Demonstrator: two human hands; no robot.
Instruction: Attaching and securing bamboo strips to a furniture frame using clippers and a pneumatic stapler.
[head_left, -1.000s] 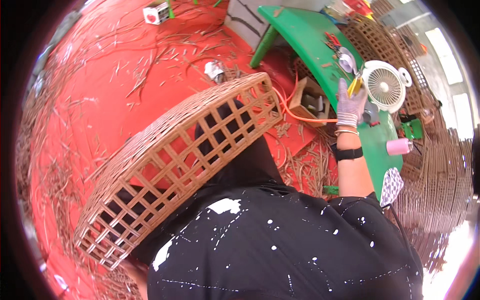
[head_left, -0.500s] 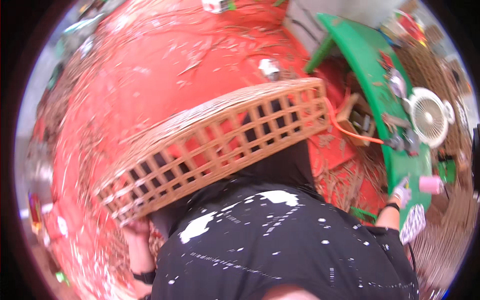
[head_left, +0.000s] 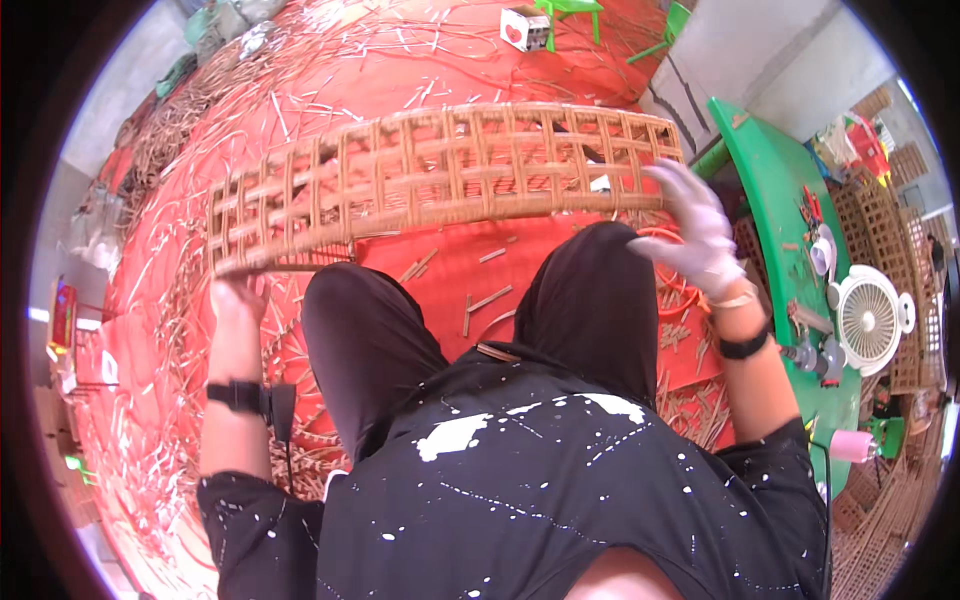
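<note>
Our left hand (head_left: 241, 294) holds the wicker basket (head_left: 410, 178) by its left corner, past our knees (head_left: 602, 265); our right hand (head_left: 692, 238) is spread wide near its right end. Probably light and stiff; grip its rim (head_left: 430, 219).

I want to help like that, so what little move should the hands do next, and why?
Probably close the gloved right hand on the right end of the woven basket: the hand is open there, while the left hand grips the lower left corner, so a second hold would likely steady it.
</note>
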